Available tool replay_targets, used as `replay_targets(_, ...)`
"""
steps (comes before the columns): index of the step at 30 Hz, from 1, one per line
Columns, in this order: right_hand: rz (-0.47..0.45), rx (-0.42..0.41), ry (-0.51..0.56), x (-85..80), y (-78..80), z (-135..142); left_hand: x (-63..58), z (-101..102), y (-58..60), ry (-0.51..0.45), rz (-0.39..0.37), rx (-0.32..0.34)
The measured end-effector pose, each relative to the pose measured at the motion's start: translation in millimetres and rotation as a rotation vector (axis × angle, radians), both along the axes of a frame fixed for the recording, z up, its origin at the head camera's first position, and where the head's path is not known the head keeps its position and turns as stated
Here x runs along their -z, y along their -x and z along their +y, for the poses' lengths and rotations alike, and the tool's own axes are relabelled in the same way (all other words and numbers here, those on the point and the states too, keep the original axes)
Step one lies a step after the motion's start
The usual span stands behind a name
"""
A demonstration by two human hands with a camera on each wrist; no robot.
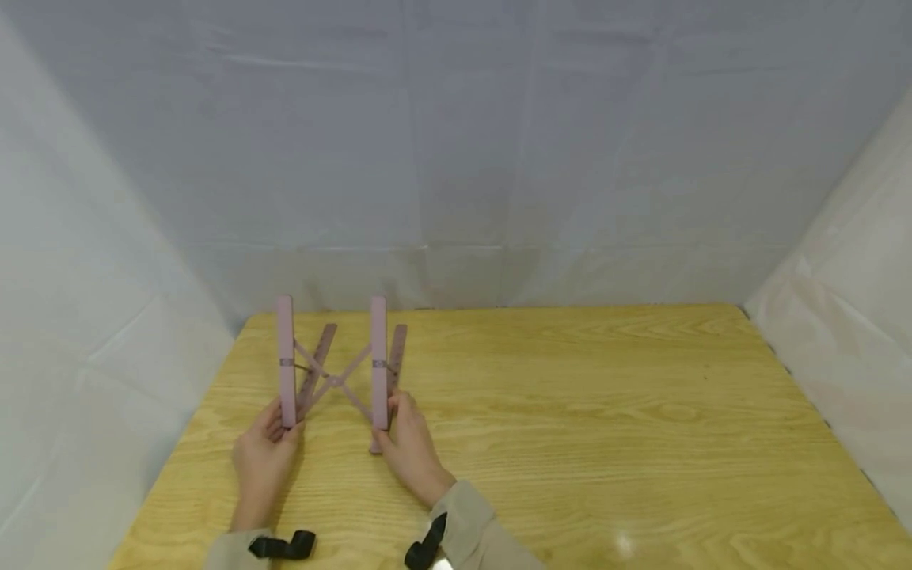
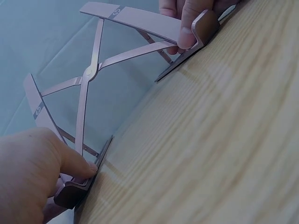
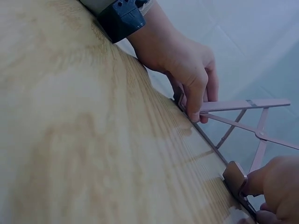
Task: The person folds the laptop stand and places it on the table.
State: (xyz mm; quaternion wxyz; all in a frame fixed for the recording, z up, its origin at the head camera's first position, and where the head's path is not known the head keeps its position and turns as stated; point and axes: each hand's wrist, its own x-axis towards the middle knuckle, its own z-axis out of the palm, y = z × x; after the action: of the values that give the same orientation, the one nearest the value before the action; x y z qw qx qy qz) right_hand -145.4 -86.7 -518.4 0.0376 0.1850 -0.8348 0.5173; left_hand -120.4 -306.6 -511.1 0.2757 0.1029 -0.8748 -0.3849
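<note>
Toward the left of the wooden counter point(image 1: 606, 412), I have the folding stand point(image 1: 335, 381) with its base bars point(image 1: 325, 346) down on the wood and its top rails point(image 1: 286, 332) raised above them. My left grip point(image 1: 265, 459) pinches the near end of one rail and my right grip point(image 1: 413, 450) pinches the near end of the other, both drawn narrow around the stand. The cross brace is spread into an X, so the width looks opened out already, and I judge the height set up too. Letting go is not yet done, so the handling looks unfinished to me. Whether the struts point(image 2: 164, 55) are firmly seated, I cannot tell.
</note>
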Motion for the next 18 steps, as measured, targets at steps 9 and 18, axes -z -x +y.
replay_targets(9, 0.099, 0.04, -0.068, 2.6, 0.8, 5, 2.8, 3, 1.2, -0.002, 0.017, 0.006)
replay_targets(18, 0.122, 0.067, -0.098, 0.3, -0.2, 14, 3.0, 9, 1.1, -0.001, 0.005, 0.02)
